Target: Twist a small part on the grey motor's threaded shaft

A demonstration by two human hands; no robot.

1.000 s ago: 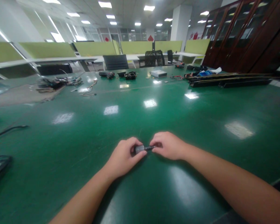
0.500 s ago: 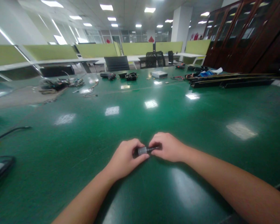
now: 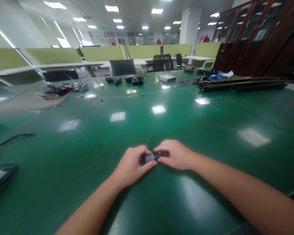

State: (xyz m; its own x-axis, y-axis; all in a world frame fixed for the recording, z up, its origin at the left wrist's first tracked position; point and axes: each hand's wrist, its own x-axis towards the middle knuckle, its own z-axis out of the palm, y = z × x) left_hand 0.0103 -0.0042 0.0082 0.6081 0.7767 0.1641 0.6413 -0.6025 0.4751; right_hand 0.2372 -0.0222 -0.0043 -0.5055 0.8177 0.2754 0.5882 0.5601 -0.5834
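A small dark bottle (image 3: 149, 158) with a grey label lies sideways between my hands, just over the green table (image 3: 127, 130). My left hand (image 3: 134, 163) is closed around its wide end, thumb along the near side and fingers along the far side. From its right end runs a narrow black tapered top (image 3: 159, 155). My right hand (image 3: 175, 154) pinches this top between thumb and fingers. The far tip of the top is partly hidden inside the right hand.
A dark-edged object (image 3: 1, 179) and a black cable (image 3: 12, 138) with a yellow part lie at the left. Across the far side are tangled parts (image 3: 63, 88), black pieces (image 3: 137, 80), a pale box (image 3: 167, 78) and long black strips (image 3: 242, 85).
My right hand has shifted slightly left along the narrow top, so its fingertips are closer to the labelled body. My left hand and the bottle have stayed in place.
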